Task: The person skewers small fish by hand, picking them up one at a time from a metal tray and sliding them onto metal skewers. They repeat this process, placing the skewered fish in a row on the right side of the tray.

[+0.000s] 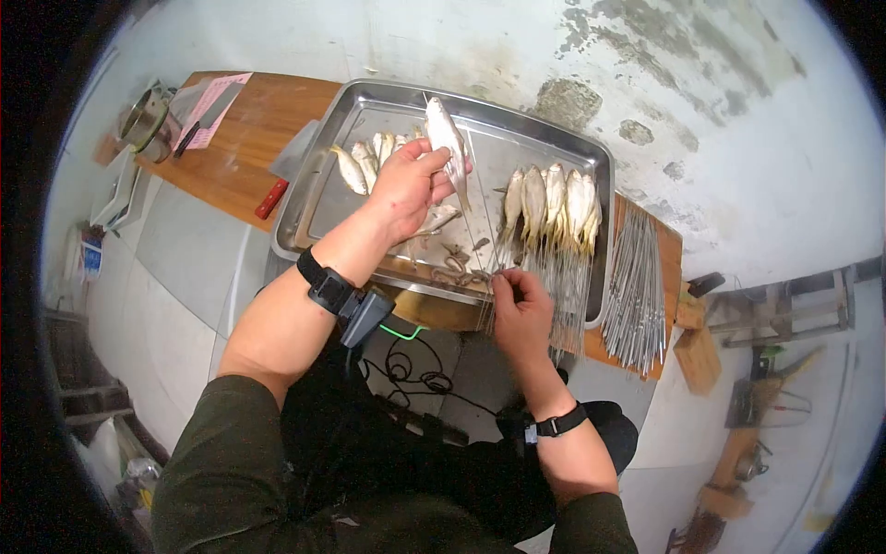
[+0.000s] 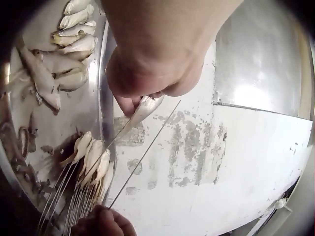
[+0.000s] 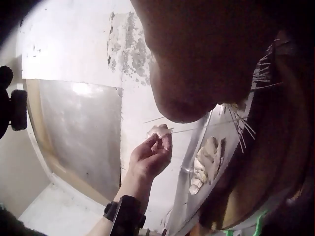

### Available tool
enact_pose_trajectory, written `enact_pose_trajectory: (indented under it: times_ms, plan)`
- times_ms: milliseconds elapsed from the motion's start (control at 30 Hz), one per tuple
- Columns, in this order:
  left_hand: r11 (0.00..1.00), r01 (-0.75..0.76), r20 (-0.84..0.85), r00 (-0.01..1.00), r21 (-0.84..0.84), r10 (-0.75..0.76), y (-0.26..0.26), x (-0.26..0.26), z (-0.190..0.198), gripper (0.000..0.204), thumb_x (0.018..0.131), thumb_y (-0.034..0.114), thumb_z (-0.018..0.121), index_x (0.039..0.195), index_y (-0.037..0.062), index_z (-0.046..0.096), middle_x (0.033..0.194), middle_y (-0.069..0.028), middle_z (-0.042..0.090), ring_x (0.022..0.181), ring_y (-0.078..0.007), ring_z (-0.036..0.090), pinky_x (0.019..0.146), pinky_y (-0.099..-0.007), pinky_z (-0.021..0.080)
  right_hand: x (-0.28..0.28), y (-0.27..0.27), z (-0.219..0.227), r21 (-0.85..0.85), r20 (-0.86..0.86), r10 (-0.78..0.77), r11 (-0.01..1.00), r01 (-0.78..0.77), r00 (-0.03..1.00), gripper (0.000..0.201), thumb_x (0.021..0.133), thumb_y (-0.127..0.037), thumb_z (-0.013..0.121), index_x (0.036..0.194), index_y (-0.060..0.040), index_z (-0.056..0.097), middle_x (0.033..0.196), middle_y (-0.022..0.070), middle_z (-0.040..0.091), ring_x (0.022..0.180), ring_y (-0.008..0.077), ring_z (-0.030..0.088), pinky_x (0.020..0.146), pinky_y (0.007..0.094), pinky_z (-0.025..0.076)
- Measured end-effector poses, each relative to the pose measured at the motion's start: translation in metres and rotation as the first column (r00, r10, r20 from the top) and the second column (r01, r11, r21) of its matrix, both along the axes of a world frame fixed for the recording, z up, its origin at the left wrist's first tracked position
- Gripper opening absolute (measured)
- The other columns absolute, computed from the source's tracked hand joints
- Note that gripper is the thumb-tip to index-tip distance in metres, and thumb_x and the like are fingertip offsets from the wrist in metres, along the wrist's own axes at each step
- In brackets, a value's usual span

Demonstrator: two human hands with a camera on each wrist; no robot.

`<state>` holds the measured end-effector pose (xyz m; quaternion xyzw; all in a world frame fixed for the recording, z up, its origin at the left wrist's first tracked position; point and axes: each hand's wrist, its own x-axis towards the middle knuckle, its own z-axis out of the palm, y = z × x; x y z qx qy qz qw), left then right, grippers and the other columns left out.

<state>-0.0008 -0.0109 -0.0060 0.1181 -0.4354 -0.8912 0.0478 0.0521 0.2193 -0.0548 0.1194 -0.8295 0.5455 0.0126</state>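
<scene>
Over the tray, my left hand (image 1: 411,189) grips a small silvery fish (image 1: 443,134), head up and tail down, with the thumb along its side. Lower and to the right, my right hand (image 1: 524,314) pinches the lower ends of thin metal skewers between thumb and fingers. In the left wrist view one skewer (image 2: 112,142) runs up to the held fish (image 2: 142,112), and a second skewer (image 2: 145,153) passes beside it with its tip free. The left palm hides part of the fish there. In the right wrist view the right hand itself is dark.
The large metal tray (image 1: 318,138) bears loose fish (image 1: 355,168) on the left, skewered fish (image 1: 554,198) on the right and brownish scraps (image 1: 452,270) in front. Many bare skewers (image 1: 635,295) lie right of it. A red-handled knife (image 1: 270,198) and a cleaver (image 1: 208,115) lie left.
</scene>
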Motion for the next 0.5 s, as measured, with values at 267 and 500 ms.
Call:
enact_pose_trajectory:
  times_ms: [267,500]
  plan:
    - [0.991,-0.134,0.003,0.991,0.012,0.134,-0.003,-0.001,0.006,0.025,0.092,0.003,0.05,0.116,-0.0001,0.049,0.106,-0.0116,0.062,0.097,-0.0198,0.064,0.084,-0.0286,0.054,0.012,0.009,0.011,0.085,-0.021,0.171,0.982,-0.169,0.985,0.027,0.084,-0.012,0.063,0.109,-0.0036,0.064,0.093,0.0165,0.067,0.082,0.0268,0.067,0.074,0.0333,0.051]
    - [0.991,-0.123,-0.078,0.99,-0.054,0.119,-0.008,-0.003,0.002,0.028,0.089,0.0,0.053,0.116,-0.0024,0.05,0.105,-0.0108,0.062,0.097,-0.0199,0.064,0.085,-0.0281,0.054,0.017,0.013,0.015,0.074,-0.036,0.2,0.978,-0.196,0.979,0.027,0.085,-0.012,0.061,0.111,-0.0041,0.064,0.09,0.0179,0.067,0.076,0.0256,0.067,0.069,0.0324,0.051]
